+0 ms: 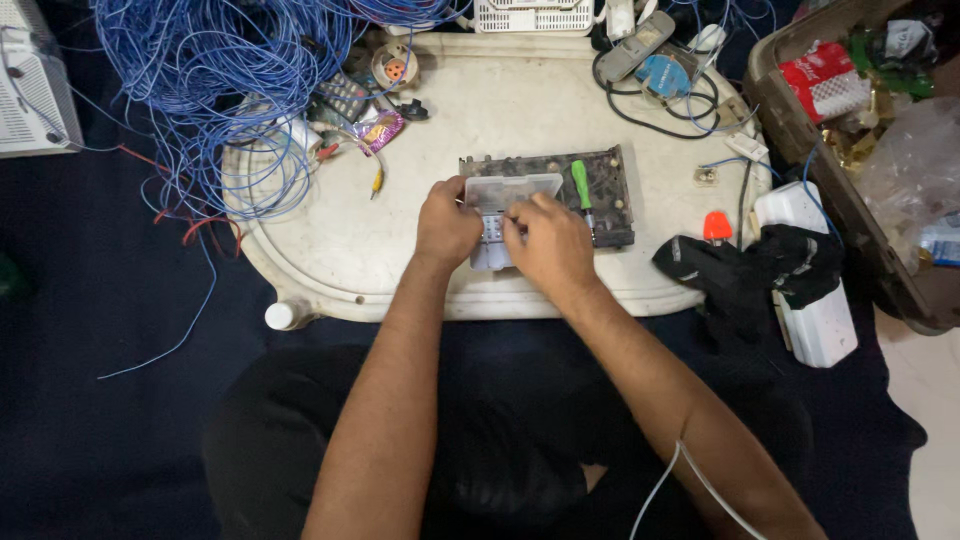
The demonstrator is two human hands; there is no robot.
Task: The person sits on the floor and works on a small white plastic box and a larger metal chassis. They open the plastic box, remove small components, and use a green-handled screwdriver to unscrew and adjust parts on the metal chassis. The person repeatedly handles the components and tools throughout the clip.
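White tray table point(400, 270) fills the middle, dark floor all round. Blue wire tangle point(220, 90) spills over its 10 o'clock corner; brown box of parts point(800, 190) sits off the 3 o'clock edge with a black cloth point(745, 272) and a white power strip point(815, 310) between. Dark circuit frame point(605, 185) lies just past centre, green screwdriver point(581, 185) resting on it

Clear plastic box point(498, 215) sits dead centre, lid tipped open, touching the frame's near edge. Left hand point(447, 225) clasps its left side; right hand point(548, 245) has fingertips pinched inside it — on what, I cannot tell, too small

Risks, as I judge: box looks light, so a slip of the left hand could tip it and scatter small bits; the screwdriver at 1 o'clock of the right hand could be knocked and roll

Open room — bare tabletop at 9 and 7 o'clock of the hands; 12 and 3 o'clock are crowded
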